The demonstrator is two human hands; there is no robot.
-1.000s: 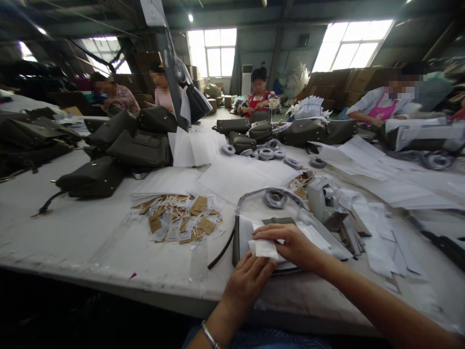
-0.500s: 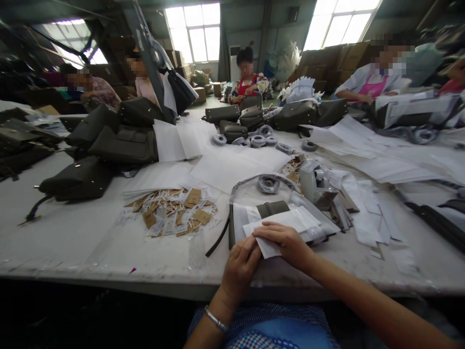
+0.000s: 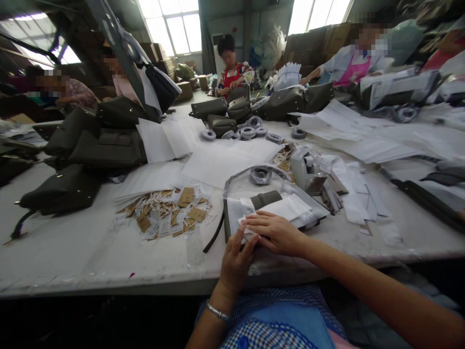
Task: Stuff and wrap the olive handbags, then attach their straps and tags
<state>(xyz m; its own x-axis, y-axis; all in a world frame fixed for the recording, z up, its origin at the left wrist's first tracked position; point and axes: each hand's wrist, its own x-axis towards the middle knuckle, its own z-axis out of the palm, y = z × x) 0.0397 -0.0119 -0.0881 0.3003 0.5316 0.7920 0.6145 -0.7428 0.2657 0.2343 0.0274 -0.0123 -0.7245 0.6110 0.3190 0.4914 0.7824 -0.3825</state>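
Note:
A dark olive handbag (image 3: 267, 198) lies on the table before me, with clear wrap and a padded, wrapped handle (image 3: 229, 180) arching behind it. A white folded paper (image 3: 290, 207) rests slantwise across its front. My right hand (image 3: 274, 233) lies flat on the paper's near left part, its fingers stretched out to the left. Touching the same near edge, my left hand (image 3: 237, 256) has its index finger raised and its thumb apart, beside the right fingertips. The lower edge of the paper is hidden under the hands. A dark strap (image 3: 214, 233) sticks out at the bag's left.
Left of the bag lies a pile of brown and white hang tags (image 3: 167, 213). A tape dispenser (image 3: 307, 169) and paper strips (image 3: 358, 189) stand to the right. Behind are white sheets (image 3: 225, 160), wrapped coils (image 3: 249, 132) and more handbags (image 3: 109, 148). Several people work across the table.
My left fingers have loosened from their bunched hold on the paper and spread. My right hand has slid down and left over the paper. The camera view has shifted slightly.

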